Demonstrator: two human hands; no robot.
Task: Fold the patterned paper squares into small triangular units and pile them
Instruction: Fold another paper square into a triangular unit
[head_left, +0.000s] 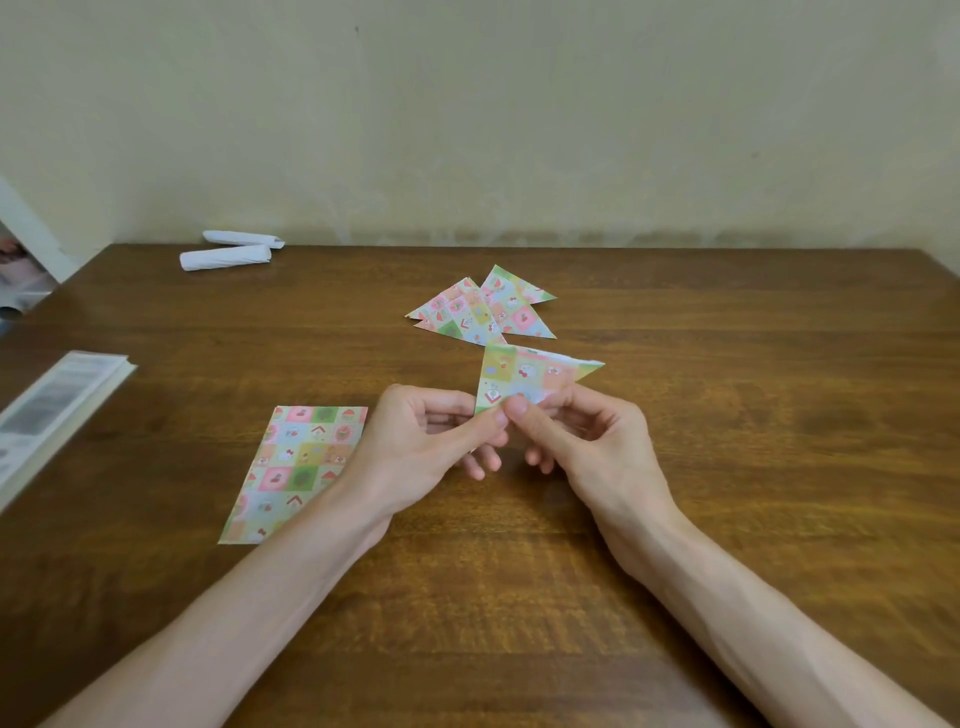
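A folded triangle of pastel patterned paper (530, 374) is held above the wooden table (727, 415), its point toward me. My left hand (431, 441) pinches its lower corner between thumb and fingers. My right hand (576, 441) pinches the same corner from the right, thumb on top. Behind it lies a pile of folded patterned triangles (483, 309). A flat unfolded patterned sheet (291, 467) lies to the left, partly under my left forearm.
Two white paper rolls (228, 254) lie at the table's back left. An open book or booklet (52, 410) sits at the left edge, with a magazine (21, 280) behind it. A pale wall stands close behind the table.
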